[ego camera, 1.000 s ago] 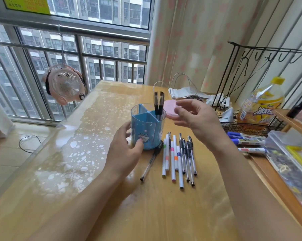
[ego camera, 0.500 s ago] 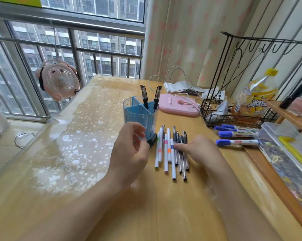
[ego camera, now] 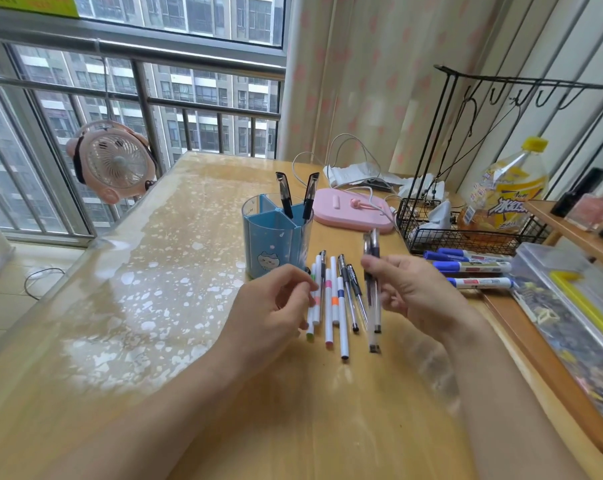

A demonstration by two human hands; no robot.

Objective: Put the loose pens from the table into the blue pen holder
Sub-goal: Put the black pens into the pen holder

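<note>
The blue pen holder [ego camera: 276, 237] stands mid-table with two black-capped pens [ego camera: 295, 195] sticking out of it. Just in front of it lies a row of loose pens [ego camera: 334, 299], white markers and clear gel pens, side by side. My right hand [ego camera: 418, 292] is raised above the table to the right of the row, gripping two clear gel pens [ego camera: 373, 289] roughly upright. My left hand [ego camera: 269, 306] hovers at the row's left edge with fingers curled and apart, holding nothing; it hides part of the leftmost markers.
A pink flat device [ego camera: 352, 211] with a white cable lies behind the holder. At the right are a black wire basket [ego camera: 466, 237], a yellow drink bottle [ego camera: 508, 188], three blue-capped markers [ego camera: 473, 268] and a clear plastic box [ego camera: 570, 299]. A pink fan [ego camera: 114, 161] hangs left.
My right hand went from the holder down to the pen row, and has now lifted two gel pens off the table. My left hand let go of the holder and drew back.
</note>
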